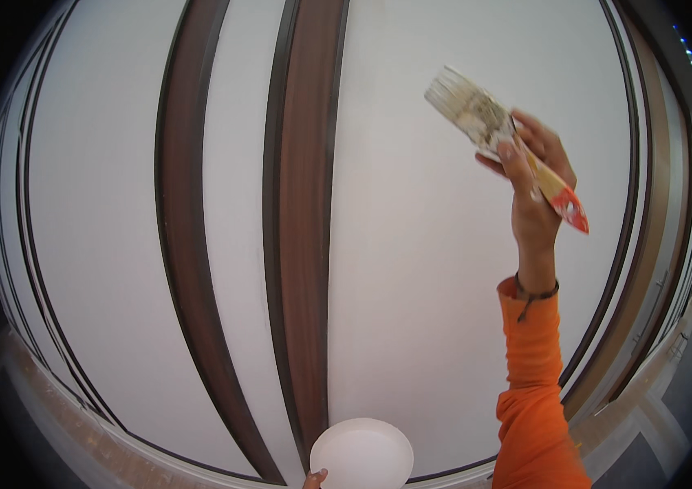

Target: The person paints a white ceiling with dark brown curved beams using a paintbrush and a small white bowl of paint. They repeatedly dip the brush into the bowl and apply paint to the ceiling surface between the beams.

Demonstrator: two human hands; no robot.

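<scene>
Right hand (554,155) grips a paintbrush (474,112) by its handle (red at the end), at right, bristles directed far left; contact with the white wall (411,269) cannot be determined. Left hand (315,479), mostly out of view, grasps the rim of a round white item (364,456), near center. Two dark-brown strips (307,204) run vertically left of the brush.

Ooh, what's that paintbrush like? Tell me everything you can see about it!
The paintbrush is wide and flat. Its pale bristles look streaky, with whitish and brownish grime caked near their base. The handle looks like yellowish wood with a red end, smeared with white. The right hand grips it, bristles pointing up and left, handle end down and right, in front of a white wall panel. I can't tell whether the bristles touch it.
</scene>
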